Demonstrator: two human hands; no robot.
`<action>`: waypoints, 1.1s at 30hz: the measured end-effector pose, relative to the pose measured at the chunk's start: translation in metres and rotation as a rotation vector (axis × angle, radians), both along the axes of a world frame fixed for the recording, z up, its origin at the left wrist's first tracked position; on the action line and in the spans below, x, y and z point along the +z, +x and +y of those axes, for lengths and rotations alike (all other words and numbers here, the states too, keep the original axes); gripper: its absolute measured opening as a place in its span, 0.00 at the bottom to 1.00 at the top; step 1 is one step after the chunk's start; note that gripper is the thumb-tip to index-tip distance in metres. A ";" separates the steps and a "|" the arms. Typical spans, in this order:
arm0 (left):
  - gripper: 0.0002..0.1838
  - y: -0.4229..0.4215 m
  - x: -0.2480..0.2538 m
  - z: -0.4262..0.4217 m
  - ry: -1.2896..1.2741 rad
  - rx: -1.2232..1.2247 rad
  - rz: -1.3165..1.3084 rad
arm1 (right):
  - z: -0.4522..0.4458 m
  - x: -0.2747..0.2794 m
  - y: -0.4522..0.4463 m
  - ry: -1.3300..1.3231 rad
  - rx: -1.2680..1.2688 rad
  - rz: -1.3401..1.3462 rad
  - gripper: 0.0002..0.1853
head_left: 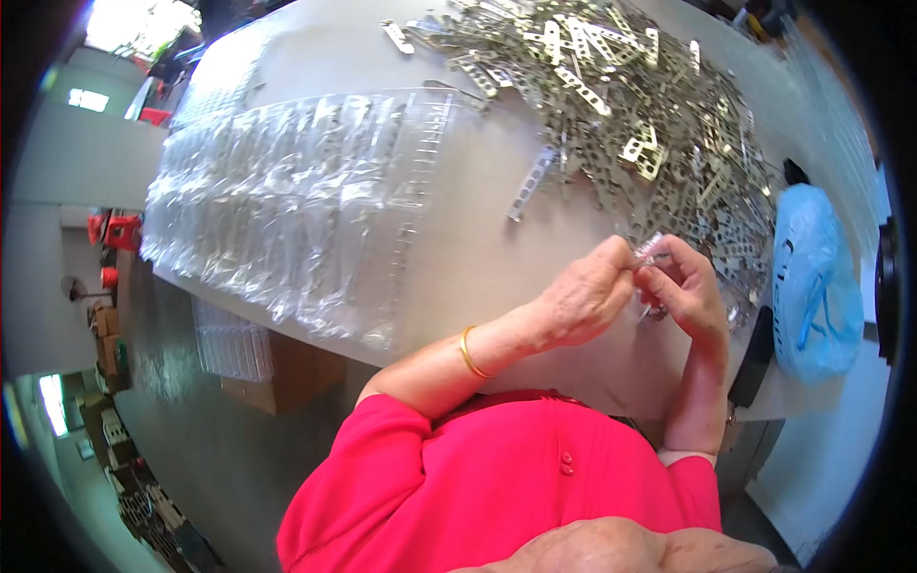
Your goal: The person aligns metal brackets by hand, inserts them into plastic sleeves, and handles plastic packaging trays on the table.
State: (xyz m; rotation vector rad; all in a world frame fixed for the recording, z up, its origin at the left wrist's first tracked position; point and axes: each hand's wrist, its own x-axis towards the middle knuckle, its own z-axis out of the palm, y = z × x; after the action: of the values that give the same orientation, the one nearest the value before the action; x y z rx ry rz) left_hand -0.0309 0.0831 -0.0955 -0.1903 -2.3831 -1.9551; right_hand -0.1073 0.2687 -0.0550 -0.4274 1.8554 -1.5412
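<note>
My left hand [590, 294] and my right hand [690, 289] meet over the near edge of the pile, fingers pinched together. Between their fingertips is a small piece of clear plastic [650, 246], partly hidden by the fingers. Beyond them a big heap of flat metal strips with holes [659, 115] spreads over the grey table [468, 277]. One loose strip [530, 186] lies apart, left of the heap. On the left of the table, clear plastic trays [287, 201] hold rows of plastic-wrapped pieces.
A blue plastic bag [812, 286] stands at the right, beside a dark flat object [755, 358]. Below the table's left edge are a cardboard box [287, 374] and more clear trays [229, 339]. Red items [122, 232] and boxes stand farther left.
</note>
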 end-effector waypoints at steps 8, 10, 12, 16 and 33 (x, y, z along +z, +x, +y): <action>0.13 -0.004 0.011 -0.011 0.083 -0.062 0.018 | 0.005 -0.001 -0.002 -0.161 -0.163 0.095 0.05; 0.17 -0.005 0.013 -0.013 0.535 -0.115 -0.234 | 0.012 -0.007 -0.005 -0.207 -0.194 0.103 0.07; 0.19 -0.008 0.009 -0.021 0.762 -0.193 -0.301 | 0.013 -0.013 -0.011 -0.371 -0.282 0.006 0.08; 0.17 -0.009 0.010 -0.022 1.115 -0.328 -0.370 | 0.016 -0.021 -0.015 -0.517 -0.331 -0.104 0.07; 0.15 -0.007 0.000 -0.012 0.999 -0.351 -0.217 | 0.004 -0.025 -0.010 -0.613 -0.299 -0.275 0.06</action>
State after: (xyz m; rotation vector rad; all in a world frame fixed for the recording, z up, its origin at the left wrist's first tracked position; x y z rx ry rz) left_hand -0.0374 0.0711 -0.0953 -0.3571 -1.2143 -3.1651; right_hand -0.1174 0.2728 -0.0803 -0.1909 1.2510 -2.2494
